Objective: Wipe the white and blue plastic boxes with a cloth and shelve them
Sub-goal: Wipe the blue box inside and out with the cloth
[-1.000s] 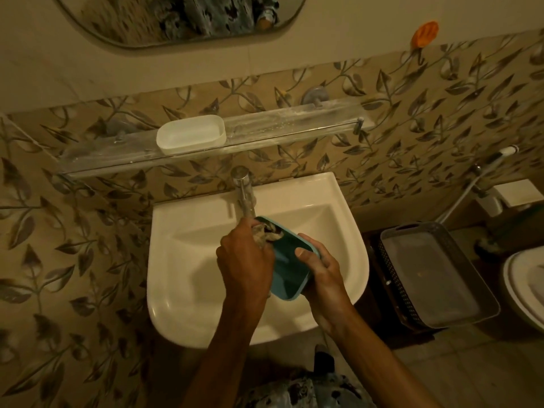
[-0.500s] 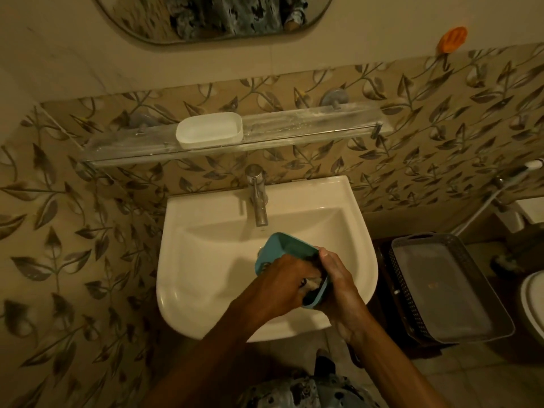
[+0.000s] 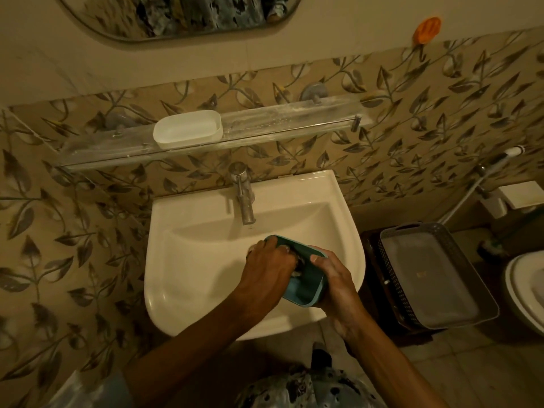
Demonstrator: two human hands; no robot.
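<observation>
Over sink (image 3: pixel 206 260), blue box (image 3: pixel 306 287) is clasped by right grip (image 3: pixel 335 278) and cloth (image 3: pixel 296 271) is pinched inside it by left grip (image 3: pixel 270 260); corners are best swept with box braced; white box (image 3: pixel 187 129) is shelved.

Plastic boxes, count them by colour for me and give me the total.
White box: 1, on the shelf.
Blue box: 1, held by the right hand over the sink, left hand holding a cloth inside.
Total: 2.
</observation>
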